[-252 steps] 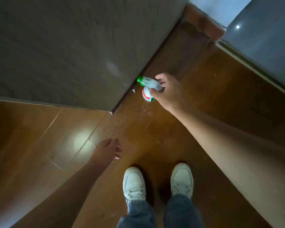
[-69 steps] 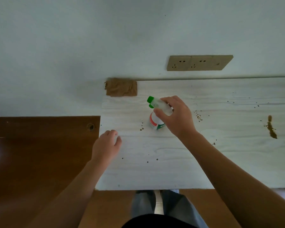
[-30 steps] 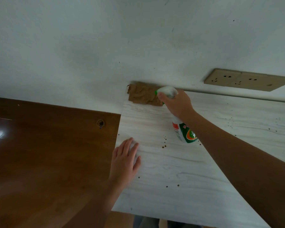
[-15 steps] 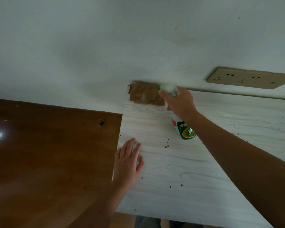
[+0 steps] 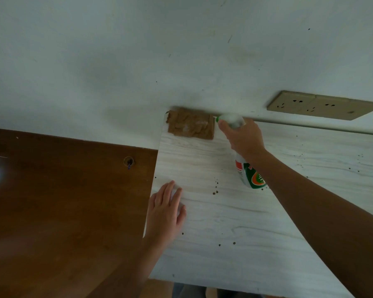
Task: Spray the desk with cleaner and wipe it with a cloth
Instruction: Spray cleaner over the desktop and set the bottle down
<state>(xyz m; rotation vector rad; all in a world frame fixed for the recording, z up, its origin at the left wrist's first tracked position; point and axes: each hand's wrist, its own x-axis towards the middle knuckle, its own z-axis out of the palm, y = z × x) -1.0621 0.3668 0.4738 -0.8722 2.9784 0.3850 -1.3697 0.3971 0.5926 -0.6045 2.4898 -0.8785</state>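
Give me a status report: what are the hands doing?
Right hand grips spray bottle, nozzle toward brown crumpled patch. Left hand flat on white desk. Crumbs scattered.

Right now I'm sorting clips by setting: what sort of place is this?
Likely a home or office room: a white wood-grain desk against a plain wall, a row of wall sockets just above it, and a brown cloth at its back corner.

desk (image 5: 235,222): I see white with grey wood grain, brown specks
cloth (image 5: 191,125): brown, one whitish patch
spray bottle (image 5: 250,177): white, green nozzle, green-orange-red label
sockets (image 5: 323,105): beige on my screen
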